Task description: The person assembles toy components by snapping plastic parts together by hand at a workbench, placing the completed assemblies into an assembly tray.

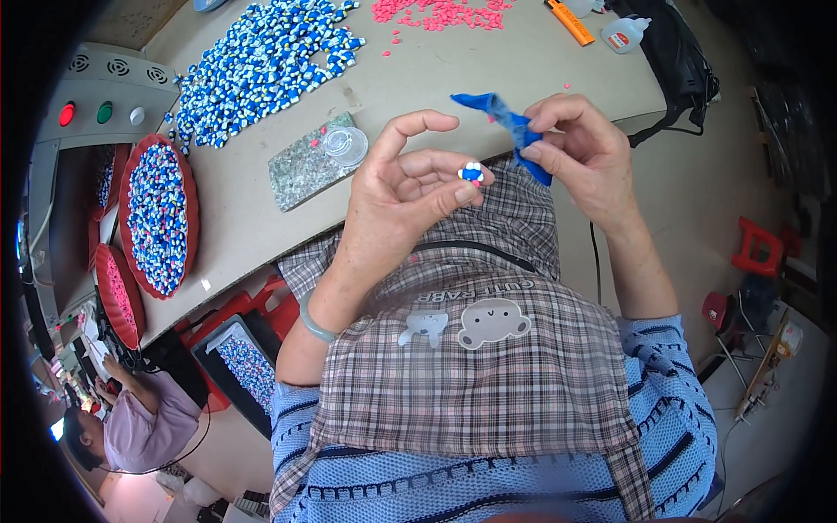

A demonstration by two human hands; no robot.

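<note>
Between the thumb and fingers of my left hand (392, 187) sits a small blue-and-white piece (472, 173) with a bit of pink at its lower side; the index finger is raised and curved away from it. My right hand (593, 157) pinches a crumpled blue strip (520, 131), which looks like cloth or thin sheet. Its loose end points up and left, and a tiny pink speck shows on it. The two hands are apart, above the apron at the table edge. Left of them, a clear round cup (345, 146) stands on a speckled stone slab (292, 179).
A heap of blue-and-white pieces (261, 70) and scattered pink pieces (440, 12) cover the table's far side. A glue bottle (626, 36) and an orange tool (571, 22) lie far right. Filled red trays (193, 218) stand beside a machine (105, 91). A person (144, 423) sits left.
</note>
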